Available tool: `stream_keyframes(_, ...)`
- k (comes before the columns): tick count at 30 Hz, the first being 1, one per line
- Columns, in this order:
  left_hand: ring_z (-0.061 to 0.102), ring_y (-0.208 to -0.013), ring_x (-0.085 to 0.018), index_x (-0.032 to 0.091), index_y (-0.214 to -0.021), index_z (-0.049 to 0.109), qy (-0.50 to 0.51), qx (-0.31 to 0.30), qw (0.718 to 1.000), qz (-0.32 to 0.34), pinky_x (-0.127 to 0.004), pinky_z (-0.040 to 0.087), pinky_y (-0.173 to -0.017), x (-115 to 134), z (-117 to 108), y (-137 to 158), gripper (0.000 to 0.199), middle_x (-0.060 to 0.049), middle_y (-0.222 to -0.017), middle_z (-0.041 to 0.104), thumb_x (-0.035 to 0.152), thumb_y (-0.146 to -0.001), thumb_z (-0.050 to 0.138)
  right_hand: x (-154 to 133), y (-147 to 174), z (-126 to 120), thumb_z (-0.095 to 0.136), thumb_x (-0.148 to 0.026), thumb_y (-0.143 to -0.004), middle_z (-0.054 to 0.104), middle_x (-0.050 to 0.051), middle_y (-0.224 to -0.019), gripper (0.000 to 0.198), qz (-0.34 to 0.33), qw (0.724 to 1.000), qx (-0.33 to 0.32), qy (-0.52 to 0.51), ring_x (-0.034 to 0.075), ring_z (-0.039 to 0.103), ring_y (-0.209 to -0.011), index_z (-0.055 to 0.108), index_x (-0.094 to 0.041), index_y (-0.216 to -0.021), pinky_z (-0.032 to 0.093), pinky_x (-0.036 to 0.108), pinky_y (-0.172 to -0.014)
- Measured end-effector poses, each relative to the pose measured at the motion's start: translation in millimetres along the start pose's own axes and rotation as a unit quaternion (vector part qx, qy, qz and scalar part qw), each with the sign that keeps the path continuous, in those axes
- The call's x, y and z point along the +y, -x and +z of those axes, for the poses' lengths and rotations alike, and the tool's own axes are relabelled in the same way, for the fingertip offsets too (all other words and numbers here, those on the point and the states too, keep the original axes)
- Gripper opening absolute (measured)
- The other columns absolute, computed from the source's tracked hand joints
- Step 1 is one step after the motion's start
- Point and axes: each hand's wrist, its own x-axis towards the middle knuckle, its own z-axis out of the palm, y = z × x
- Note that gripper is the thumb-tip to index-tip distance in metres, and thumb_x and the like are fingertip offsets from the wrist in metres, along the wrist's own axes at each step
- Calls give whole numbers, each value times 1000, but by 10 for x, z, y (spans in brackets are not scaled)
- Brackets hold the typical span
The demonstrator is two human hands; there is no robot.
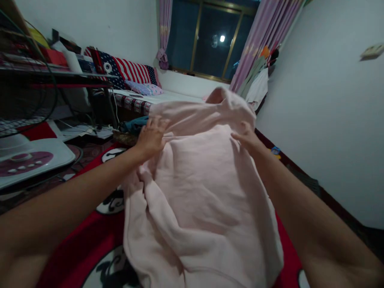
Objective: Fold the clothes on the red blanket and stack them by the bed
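Note:
A pale pink sweatshirt (207, 180) is spread out in front of me, and its far end is raised and folded over. My left hand (153, 134) is closed on the garment's far left part, the fingers lying over the cloth and the thumb against a fold. At the far right edge, my right hand (247, 136) grips the fabric, its thumb showing on the near side and most of its fingers hidden by cloth. A sleeve-like fold (159, 208) runs down the left side of the garment.
Under the garment lies a red cover (87, 224) with black-and-white patterns. A desk (72, 74) and a white-and-purple appliance (36, 160) stand left. Behind are a bed with a pillow (144, 88) and a window (213, 40). Clothes (258, 86) hang by the right wall.

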Motion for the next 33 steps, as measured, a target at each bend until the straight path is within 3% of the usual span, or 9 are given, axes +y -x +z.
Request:
stream_keyframes(2,36,-135,-31,23,-130,54,-14,-64,997,43,-47,34,-107,-65,156,169,50,-12,-146,40,27,-81,61,286,304,36,68,-34,-72,51,19,-133,64,47,994,-82,61,31,48,-123,48,-10,-128,37,50,-104)
stream_keyframes(5,30,-139,-31,29,-125,60,-11,-165,983,83,-49,28,-112,-237,314,577,48,-7,-150,37,33,-77,65,645,1024,-3,62,-45,-76,47,19,-141,65,69,982,-119,132,32,42,-133,48,-14,-131,32,49,-111)
stream_keyframes(9,28,-141,-36,25,-128,60,-12,-268,963,26,-49,28,-112,-551,297,1031,58,-12,-151,34,39,-72,65,931,1769,-126,58,-50,-76,49,21,-140,70,139,960,-153,187,34,43,-134,47,-10,-133,33,49,-112)
stream_keyframes(14,49,-127,-31,21,-135,54,19,-352,935,-28,-40,39,-105,-791,37,1302,63,-13,-137,53,40,-75,57,1011,2061,-249,56,-53,-77,49,21,-140,76,135,960,-148,196,34,47,-130,43,-8,-138,41,49,-105)
stream_keyframes(20,64,-99,-28,27,-102,75,-26,-467,883,-38,-34,49,-86,-835,-458,1237,37,-5,-104,71,39,-69,64,945,2190,-383,56,-44,-80,59,18,-132,51,69,943,-219,241,33,51,-127,63,-13,-120,39,48,-107)
stream_keyframes(23,65,-89,-30,22,-82,77,-153,-452,878,-46,-38,49,-79,-694,-562,961,20,-9,-92,72,34,-68,68,762,2109,-325,58,-41,-81,61,17,-129,44,63,945,-212,239,32,53,-125,67,-15,-115,40,47,-106)
stream_keyframes(26,65,-98,-30,21,-96,75,-158,-362,919,8,-37,49,-83,-346,-401,665,26,-12,-102,70,35,-79,63,488,1971,-118,56,-40,-84,54,16,-138,45,46,955,-201,212,29,49,-129,66,-16,-120,38,45,-108)
stream_keyframes(30,50,-128,-25,25,-136,53,65,-265,952,140,-34,38,-106,225,197,442,52,-8,-143,51,44,-88,54,242,1896,236,57,-38,-86,44,17,-147,52,20,948,-252,192,27,42,-135,58,-15,-132,34,42,-111)
stream_keyframes(33,38,-138,-31,20,-143,45,64,-248,961,106,-44,33,-111,447,753,360,60,-13,-151,40,50,-91,48,233,1940,387,51,-41,-91,39,15,-151,52,11,938,-272,214,29,34,-140,53,-17,-137,27,49,-114)
